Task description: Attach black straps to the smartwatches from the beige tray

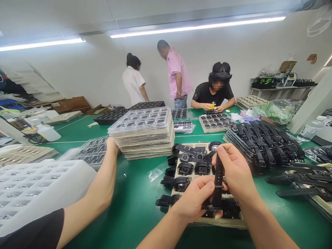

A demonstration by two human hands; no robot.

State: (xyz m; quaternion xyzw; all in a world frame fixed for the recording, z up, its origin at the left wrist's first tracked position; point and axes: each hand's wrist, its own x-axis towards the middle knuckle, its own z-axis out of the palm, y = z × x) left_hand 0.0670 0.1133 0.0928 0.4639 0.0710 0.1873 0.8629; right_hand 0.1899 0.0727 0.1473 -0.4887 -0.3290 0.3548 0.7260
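A smartwatch with a black perforated strap [218, 176] is held upright between my two hands. Low down, near the watch's dark case, my left hand [198, 197] closes on it. My right hand [232, 166] pinches the strap's upper end, with the other fingers curled behind. Beneath both hands lies a beige tray [178, 170] of watches, partly covered by my arms. Black watches [203, 167] sit in its pockets, and several straps hang over the left edge.
A co-worker's arm [95, 186] reaches in from the left beside tall stacked trays [145, 138]. White foam [85, 173] stands at left. Watches lie piled [261, 141] at right, with another watch tray [321, 186] nearer. Opposite sits a person [214, 91]; two others stand behind.
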